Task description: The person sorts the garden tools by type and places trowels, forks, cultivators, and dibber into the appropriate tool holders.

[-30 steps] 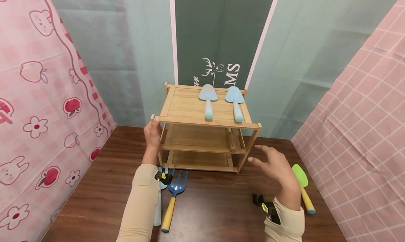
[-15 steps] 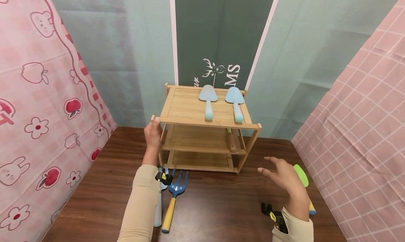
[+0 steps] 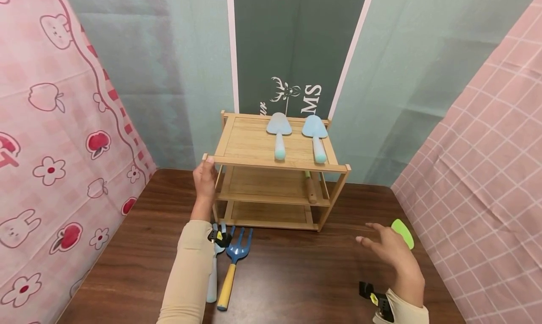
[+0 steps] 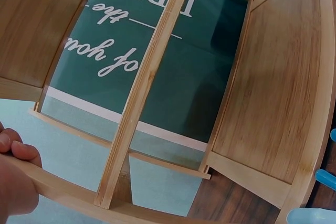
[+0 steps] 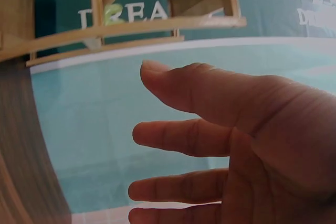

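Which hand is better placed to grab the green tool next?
Probably the right hand: it's empty, with fingers apart, and appears close to the green tool. The left hand grips the wooden rack at its left side, farther away.

The right hand's grip (image 5: 262, 135) is spread wide, thumb on top. Past it are a wooden shelf (image 5: 157, 25), blue cloth (image 5: 89, 119) and green cloth (image 5: 58, 9) with white letters. Brown desk (image 5: 21, 124) shows at left.

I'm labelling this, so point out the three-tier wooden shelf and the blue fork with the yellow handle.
Three-tier wooden shelf (image 3: 247, 143): head view, bare top board.
Blue fork with yellow handle (image 3: 230, 271): head view, upper handle.
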Demonstrator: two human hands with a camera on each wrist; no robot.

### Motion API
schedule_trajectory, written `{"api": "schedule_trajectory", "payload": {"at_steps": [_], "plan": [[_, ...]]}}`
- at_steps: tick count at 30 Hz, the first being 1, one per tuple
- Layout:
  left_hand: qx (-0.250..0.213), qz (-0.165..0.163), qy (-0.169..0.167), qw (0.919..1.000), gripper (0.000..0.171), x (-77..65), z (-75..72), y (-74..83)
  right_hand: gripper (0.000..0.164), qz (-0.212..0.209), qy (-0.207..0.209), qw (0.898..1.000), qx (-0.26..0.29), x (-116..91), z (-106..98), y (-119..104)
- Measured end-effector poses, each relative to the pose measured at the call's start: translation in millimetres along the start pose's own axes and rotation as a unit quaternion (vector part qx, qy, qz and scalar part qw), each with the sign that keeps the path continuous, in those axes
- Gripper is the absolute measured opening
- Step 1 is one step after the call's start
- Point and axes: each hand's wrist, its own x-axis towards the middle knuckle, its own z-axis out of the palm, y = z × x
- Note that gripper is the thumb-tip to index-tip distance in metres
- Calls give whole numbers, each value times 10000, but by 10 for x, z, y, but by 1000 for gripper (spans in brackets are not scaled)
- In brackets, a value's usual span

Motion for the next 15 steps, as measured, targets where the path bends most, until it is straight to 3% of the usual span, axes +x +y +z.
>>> {"api": "schedule_trajectory", "payload": {"at_steps": [7, 15], "plan": [[24, -165, -99, 9998, 37, 2, -15, 20, 65, 212, -71, 9997, 119, -43, 58, 221], [124, -132, -141, 9997, 38, 1, -27, 8, 67, 576, -131, 9981, 196, -92, 117, 466]]}}
